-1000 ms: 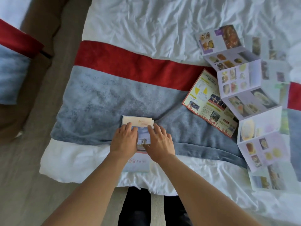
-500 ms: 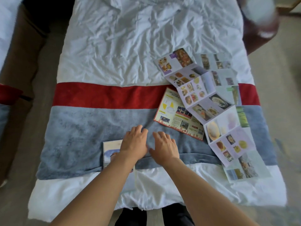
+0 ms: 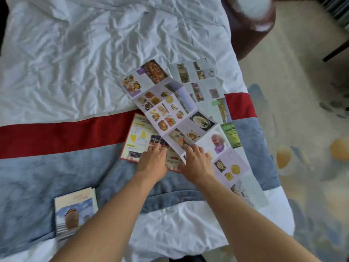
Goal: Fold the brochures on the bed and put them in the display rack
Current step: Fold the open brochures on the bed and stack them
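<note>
A folded brochure (image 3: 75, 212) with a blue-sky cover lies at the lower left of the bed. A red-bordered brochure (image 3: 138, 138) lies open on the red and grey bands. My left hand (image 3: 153, 161) rests flat on it with fingers spread. A long unfolded food brochure (image 3: 170, 110) stretches diagonally across the bed and overlaps the red-bordered one. My right hand (image 3: 196, 163) touches the food brochure's lower edge, fingers loosely bent; whether it pinches the edge is not plain. No display rack is in view.
The bed (image 3: 94, 53) has a wrinkled white sheet with a red band (image 3: 56, 137) and a grey-blue blanket band (image 3: 47, 176). A dark round seat (image 3: 249, 25) stands off the bed's top right corner. Patterned carpet (image 3: 311, 148) lies to the right.
Both hands left the folded brochure and moved up and right to the open brochures. The view swung right, so the folded one now lies at lower left.
</note>
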A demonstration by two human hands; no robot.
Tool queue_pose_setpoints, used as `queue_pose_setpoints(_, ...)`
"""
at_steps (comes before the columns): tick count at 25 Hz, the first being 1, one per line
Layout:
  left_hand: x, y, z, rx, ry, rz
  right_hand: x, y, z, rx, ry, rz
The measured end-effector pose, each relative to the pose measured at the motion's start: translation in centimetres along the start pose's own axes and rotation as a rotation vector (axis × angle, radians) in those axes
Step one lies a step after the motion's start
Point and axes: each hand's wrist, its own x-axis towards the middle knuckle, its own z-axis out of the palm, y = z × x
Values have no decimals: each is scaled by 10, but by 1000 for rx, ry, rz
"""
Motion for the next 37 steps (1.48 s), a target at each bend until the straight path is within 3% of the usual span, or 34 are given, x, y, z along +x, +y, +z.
queue_pose_setpoints(5, 37, 42, 15, -361, -98, -164, 16, 41, 1, 39, -22, 8)
queue_pose_setpoints(16, 54, 65, 46, -698, -184, -349, 11, 66, 13, 110, -18, 90)
queue_pose_setpoints(18, 55, 70, 47, -768, -151, -379, 10, 68, 12, 119, -9, 98)
queue_pose_setpoints(23, 53, 85, 38, -956, 110, -493, 7, 73, 5, 162, -20, 117)
queue_pose_setpoints(29, 50, 89, 22, -807, 210, -403, 9, 70, 0, 168, -2, 92)
queue_pose_setpoints(37, 44, 74, 22, -647, 124, -208, 18, 52, 0, 223, 91, 32)
